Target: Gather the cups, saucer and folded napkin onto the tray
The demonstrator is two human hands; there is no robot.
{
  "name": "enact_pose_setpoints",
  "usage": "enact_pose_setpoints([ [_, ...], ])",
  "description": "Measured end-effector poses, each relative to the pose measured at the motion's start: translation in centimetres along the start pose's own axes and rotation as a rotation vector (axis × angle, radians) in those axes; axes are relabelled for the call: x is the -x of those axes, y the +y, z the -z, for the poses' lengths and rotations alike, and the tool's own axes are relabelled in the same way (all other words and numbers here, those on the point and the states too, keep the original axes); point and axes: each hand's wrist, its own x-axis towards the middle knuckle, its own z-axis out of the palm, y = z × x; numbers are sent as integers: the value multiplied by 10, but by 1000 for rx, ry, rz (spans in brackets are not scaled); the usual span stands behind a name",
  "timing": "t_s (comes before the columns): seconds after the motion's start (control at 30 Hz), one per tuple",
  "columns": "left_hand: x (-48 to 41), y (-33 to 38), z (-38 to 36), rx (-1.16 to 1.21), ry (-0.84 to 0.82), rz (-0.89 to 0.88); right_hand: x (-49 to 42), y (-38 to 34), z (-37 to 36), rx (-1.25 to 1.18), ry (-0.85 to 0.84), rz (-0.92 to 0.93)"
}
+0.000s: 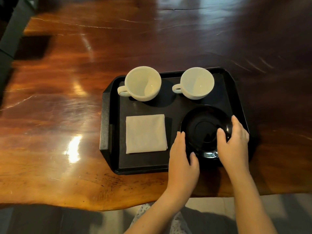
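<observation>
Head view: both hands bracket the black saucer point(203, 130) at the tray's near right corner. Left hand point(183, 159) lies loosely spread against its left rim, while right hand point(233, 141) curls over its right rim, fingertips on the dish. Folded napkin point(146, 133) lies flat toward the near left corner of the tray point(109, 125). Left cup point(141, 83) and right cup point(195, 83) stand upright along its far edge on the wooden table point(67, 98).

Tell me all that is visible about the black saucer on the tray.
The saucer is round, black and glossy, probably glazed ceramic, with a ring-shaped well in its middle. It is empty and lies in the tray's near right corner. The left hand touches its near left rim; the right hand covers its right rim, fingers on top.
</observation>
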Motion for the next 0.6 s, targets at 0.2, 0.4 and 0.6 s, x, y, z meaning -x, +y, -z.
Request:
enact_pose_setpoints([
  [0.2,-4,-2,6,27,49,13,5,-4,-5,-41,-27,11],
  [0.4,-3,5,16,3,22,9,7,-5,0,-91,-101,4],
  [0.6,-12,43,61,-197,-50,-20,8,-31,28,2,-242,58],
])
